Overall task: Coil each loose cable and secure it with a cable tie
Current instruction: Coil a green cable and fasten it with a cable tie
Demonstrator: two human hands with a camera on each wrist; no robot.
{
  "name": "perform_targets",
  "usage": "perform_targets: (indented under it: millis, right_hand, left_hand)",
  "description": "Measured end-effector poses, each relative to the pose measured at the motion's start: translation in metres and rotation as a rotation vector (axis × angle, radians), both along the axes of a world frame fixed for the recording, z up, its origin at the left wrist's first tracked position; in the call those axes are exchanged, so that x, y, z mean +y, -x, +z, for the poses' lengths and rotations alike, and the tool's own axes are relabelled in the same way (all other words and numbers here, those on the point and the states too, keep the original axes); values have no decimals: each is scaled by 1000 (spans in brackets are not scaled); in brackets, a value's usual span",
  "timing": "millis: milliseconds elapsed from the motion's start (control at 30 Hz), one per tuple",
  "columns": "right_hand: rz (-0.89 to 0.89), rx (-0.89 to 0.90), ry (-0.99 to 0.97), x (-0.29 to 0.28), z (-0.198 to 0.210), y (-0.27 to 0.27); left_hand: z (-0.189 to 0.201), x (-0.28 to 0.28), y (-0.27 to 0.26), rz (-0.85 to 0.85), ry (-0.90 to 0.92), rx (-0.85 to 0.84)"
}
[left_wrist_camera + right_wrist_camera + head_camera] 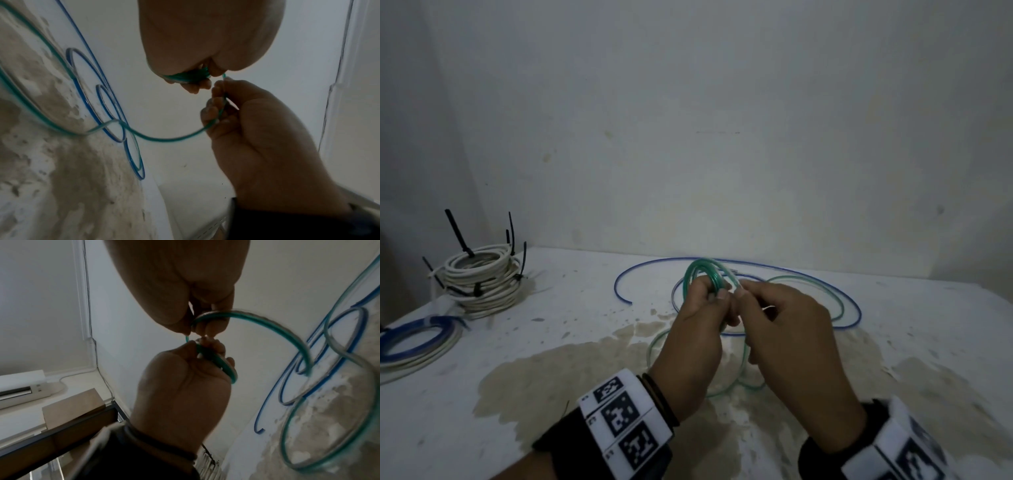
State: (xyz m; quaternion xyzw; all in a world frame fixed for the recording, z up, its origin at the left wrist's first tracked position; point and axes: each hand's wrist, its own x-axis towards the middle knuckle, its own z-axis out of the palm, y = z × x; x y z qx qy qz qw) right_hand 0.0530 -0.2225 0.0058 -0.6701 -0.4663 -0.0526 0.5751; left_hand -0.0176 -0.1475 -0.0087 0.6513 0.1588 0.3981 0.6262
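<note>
— Where's your green cable?
— Its small coil sits in your left hand, fingers curled round it above the tabletop.
— And your right hand?
— It pinches the loose strand beside the coil; the slack trails onto the tabletop, over the blue cable.

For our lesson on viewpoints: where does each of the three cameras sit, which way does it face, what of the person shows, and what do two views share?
Head: on the head, looking forward and down at the table; both hands and banded wrists show.
Left wrist: looks along the left hand toward the right hand.
Right wrist: looks along the right hand toward the left hand.
Shared: both wrist views show the green cable and blue cable.
</note>
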Motion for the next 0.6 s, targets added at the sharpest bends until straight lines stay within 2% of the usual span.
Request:
perform_targets:
  millis: [167, 267, 433, 500, 533, 600]
  right_hand:
    - [-81, -187, 18, 6, -14, -3]
    - [-101, -246, -43, 7, -18, -3]
    - [-122, -369, -73, 8, -27, -2]
    - [-144, -386, -96, 6, -27, -6]
    - [-136, -349, -113, 4, -23, -12]
    - [-40, -150, -41, -4, -11, -29]
  left_hand:
    - [6, -7, -1, -116, 253, -95]
    - [10, -9, -1, -199, 406, -170]
    - [16, -12, -2, -242, 594, -271]
    - [17, -11, -1, -233, 534, -195]
    - [16, -8, 0, -182, 409, -88]
    - [15, 2, 5, 0, 23, 134]
